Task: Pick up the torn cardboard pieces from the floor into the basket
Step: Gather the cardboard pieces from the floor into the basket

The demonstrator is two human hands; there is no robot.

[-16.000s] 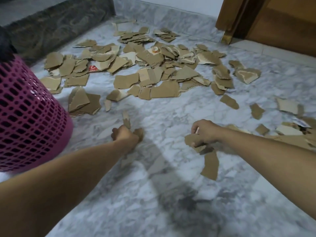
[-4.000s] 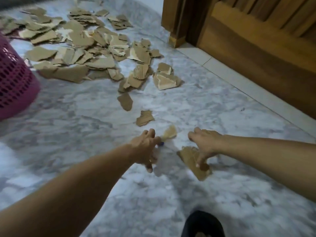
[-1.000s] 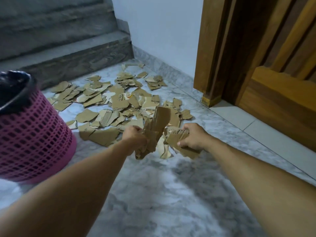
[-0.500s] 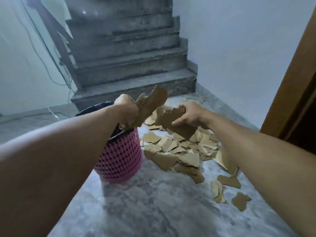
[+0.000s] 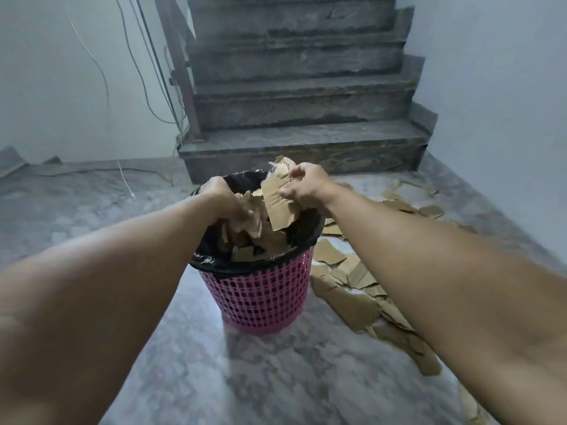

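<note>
A pink mesh basket [image 5: 260,302] lined with a black bag stands on the marble floor at the middle of the view. Both my hands are over its mouth. My left hand [image 5: 222,199] reaches into the opening and grips a bunch of torn cardboard pieces [image 5: 251,216]. My right hand [image 5: 303,185] holds a larger cardboard piece [image 5: 277,204] that points down into the basket. More brown pieces lie inside the bag [image 5: 245,250]. Several torn pieces [image 5: 352,299] are spread on the floor to the right of the basket.
Dark stone stairs [image 5: 300,130] rise just behind the basket. Loose cables [image 5: 104,72] hang along the left wall and trail on the floor. A white wall [image 5: 497,87] closes the right side. Bare marble floor [image 5: 245,378] lies in front of the basket.
Both hands have carried their cardboard bunches from beside the basket to over its mouth, and the left hand has dipped inside. The view has turned toward the stairs.
</note>
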